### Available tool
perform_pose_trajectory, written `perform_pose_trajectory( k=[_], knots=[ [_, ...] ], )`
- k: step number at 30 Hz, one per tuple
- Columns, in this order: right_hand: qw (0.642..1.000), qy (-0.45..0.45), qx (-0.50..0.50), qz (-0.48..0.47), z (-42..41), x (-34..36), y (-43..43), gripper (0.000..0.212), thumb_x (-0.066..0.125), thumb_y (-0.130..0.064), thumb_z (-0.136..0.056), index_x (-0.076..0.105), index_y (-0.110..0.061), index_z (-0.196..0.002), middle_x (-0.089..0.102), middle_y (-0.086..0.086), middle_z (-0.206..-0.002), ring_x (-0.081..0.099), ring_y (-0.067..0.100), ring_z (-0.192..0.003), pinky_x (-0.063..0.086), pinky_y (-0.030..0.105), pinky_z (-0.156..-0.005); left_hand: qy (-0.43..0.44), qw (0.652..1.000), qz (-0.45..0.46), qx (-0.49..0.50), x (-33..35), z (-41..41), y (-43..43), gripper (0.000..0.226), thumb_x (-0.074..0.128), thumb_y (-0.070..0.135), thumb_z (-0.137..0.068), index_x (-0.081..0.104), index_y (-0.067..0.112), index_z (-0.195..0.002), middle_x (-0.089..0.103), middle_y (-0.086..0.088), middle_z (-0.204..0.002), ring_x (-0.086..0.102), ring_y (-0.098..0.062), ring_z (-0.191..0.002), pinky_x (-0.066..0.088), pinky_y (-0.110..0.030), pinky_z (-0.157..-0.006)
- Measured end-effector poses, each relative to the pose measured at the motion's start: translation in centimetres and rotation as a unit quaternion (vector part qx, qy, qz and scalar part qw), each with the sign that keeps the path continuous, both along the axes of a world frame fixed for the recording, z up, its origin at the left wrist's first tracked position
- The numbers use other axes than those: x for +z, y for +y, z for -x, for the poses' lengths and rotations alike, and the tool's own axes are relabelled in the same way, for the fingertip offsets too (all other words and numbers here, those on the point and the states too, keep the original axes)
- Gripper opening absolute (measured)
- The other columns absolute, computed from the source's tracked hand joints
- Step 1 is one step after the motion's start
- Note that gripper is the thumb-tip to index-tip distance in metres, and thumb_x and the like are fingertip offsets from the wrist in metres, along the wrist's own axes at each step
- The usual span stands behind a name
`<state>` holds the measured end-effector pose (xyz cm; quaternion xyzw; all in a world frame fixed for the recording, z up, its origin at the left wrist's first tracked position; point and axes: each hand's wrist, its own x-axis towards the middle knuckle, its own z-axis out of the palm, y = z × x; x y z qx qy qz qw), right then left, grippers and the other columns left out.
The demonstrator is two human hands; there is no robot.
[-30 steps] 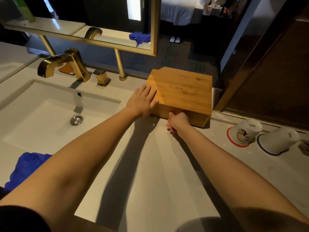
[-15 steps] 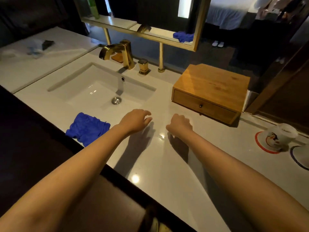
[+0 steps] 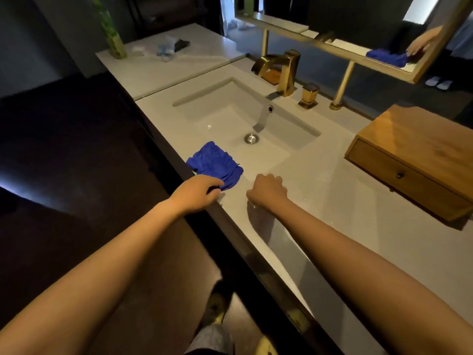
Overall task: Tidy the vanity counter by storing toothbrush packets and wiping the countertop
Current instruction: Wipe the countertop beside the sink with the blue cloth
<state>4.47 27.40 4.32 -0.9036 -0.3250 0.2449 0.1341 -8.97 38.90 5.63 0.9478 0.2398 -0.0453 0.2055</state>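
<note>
Reaching the left hand to the blue cloth at the countertop front edge.
Its fingers curl onto the crumpled cloth's near corner, though I cannot tell whether they pinch it; the cloth lies between the sink and the dark edge. The right hand is fisted, empty, just beside. Bare counter stretches rightward to the closed wooden drawer box.

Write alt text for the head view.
A person's left hand touches a blue cloth at the counter's front edge by the sink, while the right hand rests curled beside it. A wooden drawer box, shut, sits at right.
</note>
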Motion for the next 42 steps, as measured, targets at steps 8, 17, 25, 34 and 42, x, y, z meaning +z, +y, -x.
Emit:
perform_pose_trajectory(
  k=[8, 17, 25, 34, 42],
  knots=[
    [0.992, -0.061, 0.054, -0.094, 2.1, -0.3, 7.5, 0.043, 0.045, -0.032, -0.094, 0.044, -0.003, -0.126, 0.046, 0.017, -0.129, 0.038, 0.033, -0.119, 0.038, 0.038, -0.091, -0.088, 0.995, -0.032, 0.022, -0.3, -1.2, 6.8, 0.032, 0.050, 0.017, -0.091, 0.060, 0.014, -0.122, 0.064, -0.005, -0.122, 0.056, -0.024, -0.114, 0.043, -0.033, -0.092],
    [0.994, -0.104, 0.015, -0.023, 2.5, -2.5, 12.2, 0.057, 0.055, -0.045, -0.087, 0.043, -0.008, -0.129, 0.043, 0.015, -0.129, 0.038, 0.030, -0.117, 0.037, 0.036, -0.094, 0.006, 0.994, -0.009, -0.113, -3.0, -3.7, 14.4, 0.056, 0.054, 0.017, -0.090, 0.036, 0.016, -0.143, 0.031, -0.007, -0.153, 0.028, -0.025, -0.141, 0.024, -0.035, -0.114],
    [0.994, -0.072, -0.033, -0.078, 2.2, -2.9, 12.2, 0.046, 0.056, -0.027, -0.090, 0.047, -0.011, -0.132, 0.047, 0.011, -0.130, 0.039, 0.028, -0.119, 0.036, 0.034, -0.098, -0.027, 0.978, -0.052, -0.198, -4.0, -5.9, 16.0, 0.058, 0.061, 0.019, -0.085, 0.041, 0.012, -0.140, 0.033, -0.012, -0.148, 0.028, -0.026, -0.138, 0.029, -0.035, -0.111],
    [0.985, -0.037, -0.093, -0.137, 1.8, -1.8, 9.6, 0.022, 0.051, -0.009, -0.086, 0.067, -0.009, -0.101, 0.067, 0.013, -0.097, 0.057, 0.029, -0.092, 0.036, 0.029, -0.068, -0.093, 0.957, -0.047, -0.271, -3.8, -7.0, 15.0, 0.035, 0.065, 0.025, -0.081, 0.060, 0.007, -0.110, 0.056, -0.010, -0.124, 0.049, -0.025, -0.117, 0.045, -0.039, -0.094],
    [0.974, -0.017, -0.131, -0.182, 1.6, 0.8, 3.8, 0.025, 0.054, -0.016, -0.089, 0.063, -0.010, -0.112, 0.066, 0.012, -0.107, 0.058, 0.026, -0.094, 0.044, 0.032, -0.080, -0.124, 0.942, -0.022, -0.311, -1.3, -9.0, 9.8, 0.033, 0.059, 0.022, -0.087, 0.057, 0.010, -0.118, 0.062, -0.010, -0.114, 0.051, -0.027, -0.107, 0.042, -0.036, -0.086]
  ],
)
